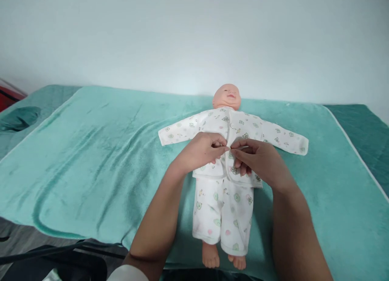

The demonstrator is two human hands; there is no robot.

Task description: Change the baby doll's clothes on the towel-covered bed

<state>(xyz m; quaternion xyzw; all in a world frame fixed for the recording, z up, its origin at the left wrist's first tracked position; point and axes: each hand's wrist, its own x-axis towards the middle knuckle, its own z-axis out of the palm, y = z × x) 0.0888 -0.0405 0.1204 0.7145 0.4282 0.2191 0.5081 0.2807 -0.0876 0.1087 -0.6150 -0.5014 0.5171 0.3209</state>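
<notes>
White wall (182, 42), creased teal blanket (91, 159), grey floor (28, 234), clothed doll (223, 171) face-up

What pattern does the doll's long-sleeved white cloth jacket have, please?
The white cloth jacket has small scattered prints, some animal-like, best in the head view.
</notes>
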